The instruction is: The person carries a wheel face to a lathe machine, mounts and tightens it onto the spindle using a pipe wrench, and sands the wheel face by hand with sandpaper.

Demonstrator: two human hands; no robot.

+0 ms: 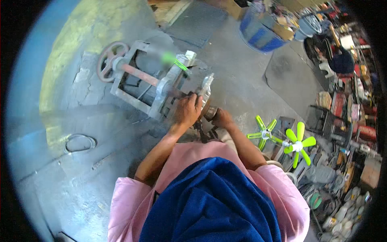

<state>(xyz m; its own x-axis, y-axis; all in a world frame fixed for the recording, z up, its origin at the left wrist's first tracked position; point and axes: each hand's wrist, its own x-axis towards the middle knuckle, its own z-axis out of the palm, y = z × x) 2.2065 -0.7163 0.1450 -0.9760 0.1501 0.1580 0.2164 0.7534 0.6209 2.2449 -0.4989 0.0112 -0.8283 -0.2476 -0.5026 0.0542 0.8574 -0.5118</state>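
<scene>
My left hand lies over the near end of a grey metal machine, its fingers stretched forward beside a pale metal fitting. What its palm touches is hidden. Just to the right, my right hand is closed around a short round metal knob. The machine has a reddish handwheel and a reddish shaft inside an open frame. On its far side sits a bright green slotted piece, partly blurred.
Two bright green bladed wheels, a slotted one and a solid one, stand at my right among piled scrap. A blue tub full of odds and ends is ahead. Coiled wire lies on the floor at left.
</scene>
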